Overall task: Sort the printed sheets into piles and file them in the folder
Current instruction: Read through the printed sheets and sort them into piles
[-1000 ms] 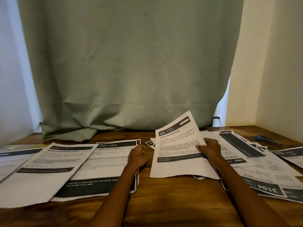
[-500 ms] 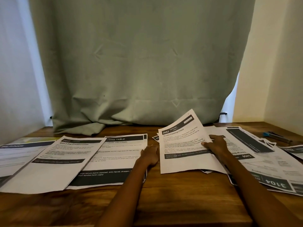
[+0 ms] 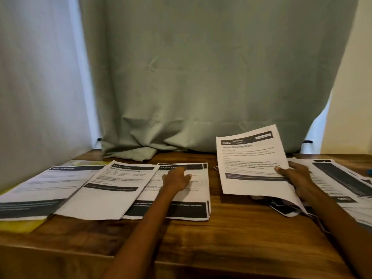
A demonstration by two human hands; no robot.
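Wooden desk [image 3: 231, 234] w/ sorting approx midway by my read, filing not started. Left side has three piles going: far-left pile [image 3: 40, 190] lies on what looks like a yellow folder [image 3: 18, 224], only its edges showing; middle pile [image 3: 112, 190], headed 2437 or similar (blurred), overlaps the third pile [image 3: 193, 198], whose header reads "…SSING TA…". Left hand [image 3: 178, 179] rests on that third pile, fingers fairly straight & relaxed, gripping nothing, prob steadying it. Right hand [image 3: 298, 178] pinches sheet 2652 [image 3: 251, 164] by its right edge, thumb on top, other fingers hidden under the paper; sheet is lifted & tilted, far end up, near edge over the loose heap. Unsorted heap [image 3: 342, 184] on the right is messy, sheets at mixed angles, some upside down, runs out of frame so can't count what's left. Blue item [image 3: 369, 171] at far right edge, too cut off to ID. Still to do, as I judge: place 2652 on its pile, work thru the heap, square up, then file all in the folder
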